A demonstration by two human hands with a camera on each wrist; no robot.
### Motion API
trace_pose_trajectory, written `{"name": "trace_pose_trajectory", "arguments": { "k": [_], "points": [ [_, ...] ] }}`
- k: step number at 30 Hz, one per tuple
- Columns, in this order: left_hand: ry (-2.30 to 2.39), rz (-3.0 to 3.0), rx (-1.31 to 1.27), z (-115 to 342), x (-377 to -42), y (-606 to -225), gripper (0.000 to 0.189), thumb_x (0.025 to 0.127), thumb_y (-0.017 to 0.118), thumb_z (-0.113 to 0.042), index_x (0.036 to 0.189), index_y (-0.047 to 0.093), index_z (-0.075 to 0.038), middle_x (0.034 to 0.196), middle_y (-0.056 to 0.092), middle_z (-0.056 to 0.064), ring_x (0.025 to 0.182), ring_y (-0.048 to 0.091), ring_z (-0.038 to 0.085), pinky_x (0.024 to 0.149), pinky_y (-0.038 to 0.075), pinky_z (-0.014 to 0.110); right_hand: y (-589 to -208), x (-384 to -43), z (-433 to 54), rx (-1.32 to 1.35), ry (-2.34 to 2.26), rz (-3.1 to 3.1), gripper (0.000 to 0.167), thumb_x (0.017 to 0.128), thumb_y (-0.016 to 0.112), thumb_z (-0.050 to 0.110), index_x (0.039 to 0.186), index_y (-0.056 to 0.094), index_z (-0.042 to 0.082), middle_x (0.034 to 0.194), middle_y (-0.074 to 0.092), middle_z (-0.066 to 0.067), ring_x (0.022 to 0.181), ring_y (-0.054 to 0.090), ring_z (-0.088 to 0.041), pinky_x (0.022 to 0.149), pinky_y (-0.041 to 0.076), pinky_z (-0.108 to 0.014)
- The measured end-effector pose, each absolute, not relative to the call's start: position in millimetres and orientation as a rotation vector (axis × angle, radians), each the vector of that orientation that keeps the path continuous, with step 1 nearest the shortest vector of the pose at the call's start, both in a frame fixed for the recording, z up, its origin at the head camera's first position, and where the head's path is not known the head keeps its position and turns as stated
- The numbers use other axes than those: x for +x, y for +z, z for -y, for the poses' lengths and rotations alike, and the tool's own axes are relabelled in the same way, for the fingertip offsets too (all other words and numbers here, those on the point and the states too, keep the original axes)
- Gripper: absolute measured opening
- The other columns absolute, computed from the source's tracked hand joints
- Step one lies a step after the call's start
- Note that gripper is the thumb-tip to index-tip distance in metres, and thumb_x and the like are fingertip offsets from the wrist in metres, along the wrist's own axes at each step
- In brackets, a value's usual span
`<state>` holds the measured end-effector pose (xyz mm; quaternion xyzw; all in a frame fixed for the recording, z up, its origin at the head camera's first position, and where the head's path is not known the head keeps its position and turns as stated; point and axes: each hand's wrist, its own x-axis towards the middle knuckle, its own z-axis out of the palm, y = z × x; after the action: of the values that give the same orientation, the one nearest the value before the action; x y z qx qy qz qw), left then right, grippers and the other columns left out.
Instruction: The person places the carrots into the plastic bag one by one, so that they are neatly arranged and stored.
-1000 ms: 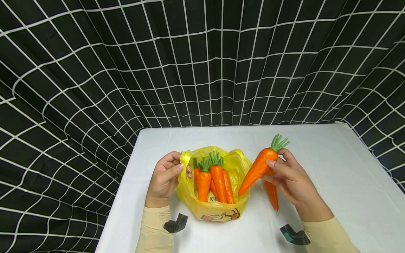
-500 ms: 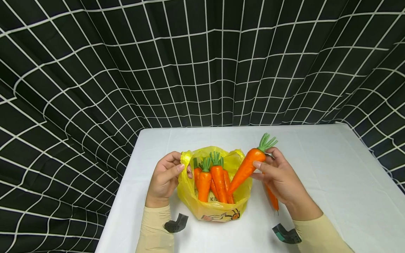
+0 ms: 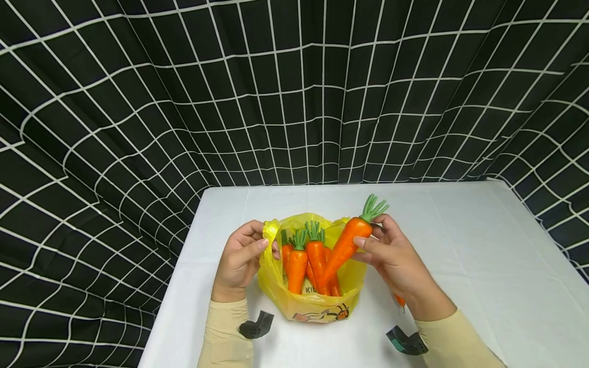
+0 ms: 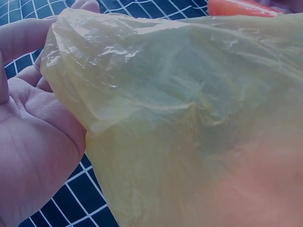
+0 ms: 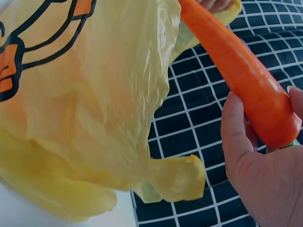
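Observation:
A yellow plastic bag (image 3: 317,311) stands with its mouth open on the white table, several orange carrots (image 3: 297,271) with green tops upright inside. By its left handle my left hand (image 3: 239,260) pinches the bag between thumb and fingers. My right hand (image 3: 395,260) grips another carrot (image 3: 346,240) near its thick end. That carrot slants down to the left, its tip over the bag's mouth in front of the carrots inside. In the right wrist view the held carrot (image 5: 241,66) reaches past the bag's edge. Below my right hand one more carrot (image 3: 400,300) lies mostly hidden.
The white table (image 3: 478,245) extends to the right of the bag. Black curtains (image 3: 276,102) with a white grid hang behind it and at both sides. A dark wrist-worn device (image 3: 256,325) shows at each forearm.
My right hand has moved left with its carrot, bringing the tip from the bag's right edge to over its mouth. The carrot on the table is now more covered. My left hand stays put.

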<state>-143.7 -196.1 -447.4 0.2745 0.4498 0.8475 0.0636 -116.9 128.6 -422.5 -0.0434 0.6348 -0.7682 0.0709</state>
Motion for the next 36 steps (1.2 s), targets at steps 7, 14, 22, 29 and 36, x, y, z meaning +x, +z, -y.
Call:
{"name": "trace_pose_trajectory", "arguments": {
  "k": [7, 14, 22, 29, 36],
  "points": [
    [2.562, -1.345, 0.837, 196, -144, -448, 0.038, 0.1, 0.04, 0.014, 0.114, 0.069, -0.006, 0.096, 0.073, 0.008, 0.081, 0.071, 0.018, 0.078, 0.064, 0.029, -422, -118, -119, -0.176, -2.309, -1.873, 0.047, 0.104, 0.071, 0.004, 0.139, 0.041, 0.008, 0.145, 0.051, -0.026, 0.123, 0.065, -0.039, 0.098, 0.061, -0.05],
    [2.566, -1.324, 0.829, 197, -144, -449, 0.039, 0.099, 0.04, 0.015, 0.114, 0.069, -0.007, 0.096, 0.073, 0.008, 0.082, 0.071, 0.018, 0.078, 0.064, 0.029, -421, -117, -105, -0.207, -2.303, -1.836, 0.049, 0.102, 0.071, 0.0, 0.139, 0.038, 0.003, 0.143, 0.05, -0.027, 0.123, 0.066, -0.038, 0.097, 0.061, -0.05],
    [2.566, -1.342, 0.811, 196, -144, -448, 0.037, 0.1, 0.041, 0.014, 0.114, 0.069, -0.006, 0.095, 0.072, 0.009, 0.081, 0.07, 0.018, 0.078, 0.065, 0.03, -425, -115, -92, -0.22, -2.27, -1.813, 0.048, 0.101, 0.071, 0.001, 0.136, 0.038, 0.003, 0.138, 0.053, -0.027, 0.117, 0.068, -0.038, 0.097, 0.062, -0.047],
    [2.566, -1.319, 0.843, 196, -145, -448, 0.039, 0.099, 0.04, 0.016, 0.114, 0.069, -0.006, 0.096, 0.073, 0.008, 0.083, 0.071, 0.017, 0.078, 0.064, 0.029, -425, -117, -84, -0.21, -2.241, -1.842, 0.049, 0.1, 0.074, 0.003, 0.134, 0.039, 0.002, 0.136, 0.053, -0.026, 0.118, 0.068, -0.037, 0.096, 0.063, -0.046],
    [2.564, -1.314, 0.864, 195, -145, -448, 0.04, 0.099, 0.039, 0.016, 0.114, 0.069, -0.006, 0.097, 0.074, 0.009, 0.082, 0.072, 0.018, 0.077, 0.064, 0.028, -425, -120, -75, -0.218, -2.211, -1.851, 0.05, 0.1, 0.074, 0.005, 0.136, 0.04, 0.002, 0.136, 0.053, -0.025, 0.12, 0.067, -0.038, 0.097, 0.062, -0.046]
  ]
}}
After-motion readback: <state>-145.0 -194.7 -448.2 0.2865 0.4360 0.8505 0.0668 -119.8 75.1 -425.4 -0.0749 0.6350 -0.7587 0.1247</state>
